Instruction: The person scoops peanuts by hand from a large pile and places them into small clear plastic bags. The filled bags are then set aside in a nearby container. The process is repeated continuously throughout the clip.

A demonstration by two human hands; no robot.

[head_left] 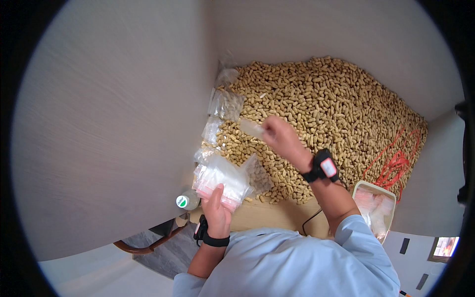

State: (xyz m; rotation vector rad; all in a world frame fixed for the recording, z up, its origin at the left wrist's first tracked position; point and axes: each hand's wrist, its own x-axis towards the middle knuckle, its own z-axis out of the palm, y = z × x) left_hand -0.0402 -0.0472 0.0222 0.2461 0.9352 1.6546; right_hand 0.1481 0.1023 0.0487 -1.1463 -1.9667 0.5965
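My left hand (216, 212) grips a stack of clear plastic zip bags (221, 177) with pinkish-red edges, the thumb lying across them. Above the peanut heap, my right hand (283, 137) is closed on a small, flat, whitish translucent piece (251, 128); motion blur hides its exact kind. Unshelled peanuts (321, 109) form a wide pile beyond both hands. Beside the bag stack, another clear bag (258, 174) lies over peanuts; whether they are inside or underneath, I cannot tell. Both wrists wear black bands.
Crumpled clear bags (226, 104) line the pile's left side. A clear bottle (189, 200) stands left of my left hand. At right are red string (395, 167) on the peanuts and a pale basket (392, 218) holding plastic bags. Tall grey panels (118, 123) enclose the pile.
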